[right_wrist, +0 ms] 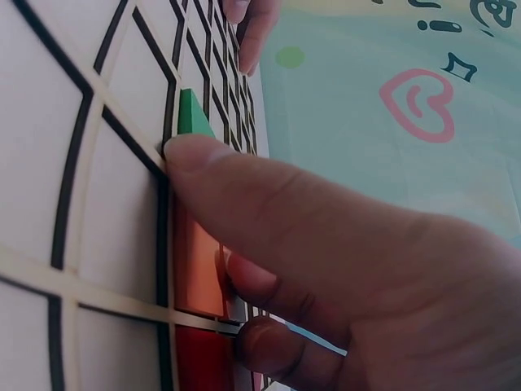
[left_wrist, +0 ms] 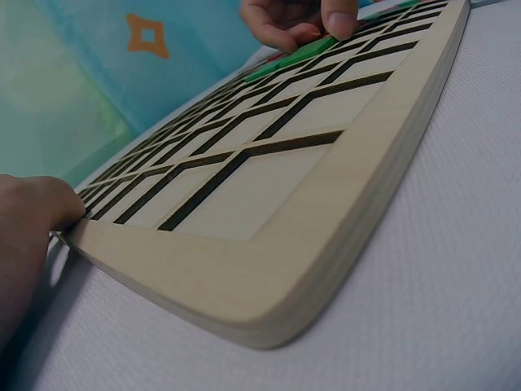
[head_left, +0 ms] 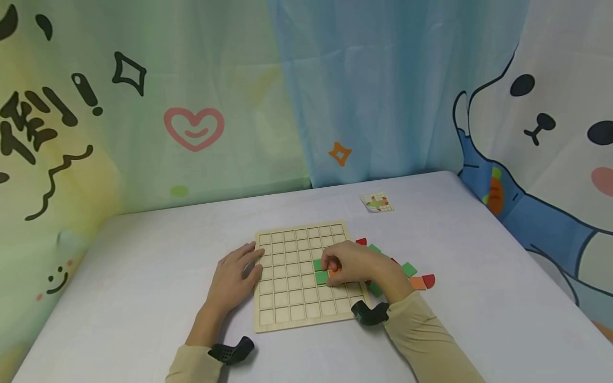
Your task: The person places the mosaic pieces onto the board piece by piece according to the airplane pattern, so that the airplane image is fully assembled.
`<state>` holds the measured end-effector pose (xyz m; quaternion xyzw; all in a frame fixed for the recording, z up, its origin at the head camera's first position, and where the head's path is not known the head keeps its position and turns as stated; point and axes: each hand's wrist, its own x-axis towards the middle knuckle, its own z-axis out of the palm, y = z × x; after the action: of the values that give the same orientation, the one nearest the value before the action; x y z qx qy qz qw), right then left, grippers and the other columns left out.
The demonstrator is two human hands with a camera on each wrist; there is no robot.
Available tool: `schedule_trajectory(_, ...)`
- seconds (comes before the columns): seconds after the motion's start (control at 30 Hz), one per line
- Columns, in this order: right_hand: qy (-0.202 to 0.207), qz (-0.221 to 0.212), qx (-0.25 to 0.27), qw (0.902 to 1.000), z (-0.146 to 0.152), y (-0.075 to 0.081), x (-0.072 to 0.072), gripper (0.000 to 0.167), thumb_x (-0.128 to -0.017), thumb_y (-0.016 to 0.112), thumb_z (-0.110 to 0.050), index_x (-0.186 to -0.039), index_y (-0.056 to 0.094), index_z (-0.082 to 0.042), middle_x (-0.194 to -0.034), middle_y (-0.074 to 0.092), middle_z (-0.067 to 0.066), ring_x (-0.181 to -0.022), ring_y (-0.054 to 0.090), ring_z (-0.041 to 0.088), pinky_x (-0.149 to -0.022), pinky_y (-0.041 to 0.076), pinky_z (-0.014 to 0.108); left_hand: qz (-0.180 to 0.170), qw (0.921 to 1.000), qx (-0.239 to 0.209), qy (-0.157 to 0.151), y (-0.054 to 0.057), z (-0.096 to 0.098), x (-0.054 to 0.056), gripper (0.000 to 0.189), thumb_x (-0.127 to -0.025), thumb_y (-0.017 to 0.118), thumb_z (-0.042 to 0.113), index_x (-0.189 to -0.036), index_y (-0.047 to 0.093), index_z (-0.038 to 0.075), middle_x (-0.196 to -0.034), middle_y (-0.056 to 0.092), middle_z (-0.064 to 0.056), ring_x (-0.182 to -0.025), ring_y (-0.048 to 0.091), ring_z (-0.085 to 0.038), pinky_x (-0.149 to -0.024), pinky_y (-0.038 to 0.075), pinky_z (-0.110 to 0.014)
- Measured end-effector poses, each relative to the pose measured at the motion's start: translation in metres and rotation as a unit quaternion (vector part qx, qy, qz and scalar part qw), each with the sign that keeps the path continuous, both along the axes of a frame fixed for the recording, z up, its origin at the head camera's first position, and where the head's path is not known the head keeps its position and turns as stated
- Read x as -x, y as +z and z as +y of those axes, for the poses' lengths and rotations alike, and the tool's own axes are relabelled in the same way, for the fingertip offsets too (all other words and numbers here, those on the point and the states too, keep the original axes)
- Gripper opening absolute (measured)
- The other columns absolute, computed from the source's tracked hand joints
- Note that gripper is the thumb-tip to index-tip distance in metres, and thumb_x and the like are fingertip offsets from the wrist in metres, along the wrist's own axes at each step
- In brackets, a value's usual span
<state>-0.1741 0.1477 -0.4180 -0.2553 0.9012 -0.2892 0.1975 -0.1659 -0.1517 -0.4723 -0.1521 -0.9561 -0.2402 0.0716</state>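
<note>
A square wooden grid board (head_left: pixel 280 276) lies flat on the white table. Along its left edge, my left hand (head_left: pixel 234 279) rests with relaxed fingers, the fingertips on the rim. Over the board's right half, my right hand (head_left: pixel 356 260) has thumb and curled fingers around an orange tile (right_wrist: pixel 199 269), which lies in a cell. Just left of it, two green tiles (head_left: pixel 321 278) fill neighbouring cells. The right wrist view also shows a red tile (right_wrist: pixel 203 358) in the cell beside the orange one, under the fingers. The right hand hides part of the board in the head view.
Loose red, green (head_left: pixel 409 269) and orange tiles (head_left: pixel 417 283) lie right of the board, partly behind the right forearm. A small pattern card (head_left: pixel 377 202) sits farther back. Black wrist cameras (head_left: pixel 232 351) are on both wrists. Printed curtains (head_left: pixel 239 175) stand behind the table.
</note>
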Motion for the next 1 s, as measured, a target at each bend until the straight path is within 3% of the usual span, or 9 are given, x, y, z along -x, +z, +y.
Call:
schedule_trajectory(0.77, 0.013, 0.009, 0.007, 0.9999, 0.0011, 0.0028, 0.0017, 0.019, -0.077, 0.078, -0.024, -0.089, 0.064, -0.019, -0.074, 0.054, -0.003, -0.065, 0.046, 0.006, -0.060, 0.042, 0.021, 0.011, 0.9999, 0.000, 0.003, 0.0014, 0.0000, -0.0014, 0.038, -0.094, 0.054, 0.032, -0.129, 0.060, 0.018, -0.144, 0.048, -0.005, -0.135, 0.043, -0.027, -0.111, 0.031, -0.053)
schedule_trajectory(1.0, -0.015, -0.007, 0.027, 0.9995, 0.0089, 0.0050, 0.0021, 0.017, -0.080, 0.075, -0.026, -0.091, 0.065, -0.019, -0.070, 0.051, -0.008, -0.064, 0.047, 0.006, -0.060, 0.043, 0.022, 0.017, 0.9998, 0.004, 0.004, 0.0013, -0.0019, -0.0025, 0.038, -0.094, 0.055, 0.031, -0.129, 0.060, 0.017, -0.143, 0.049, -0.007, -0.134, 0.043, -0.028, -0.110, 0.032, -0.054)
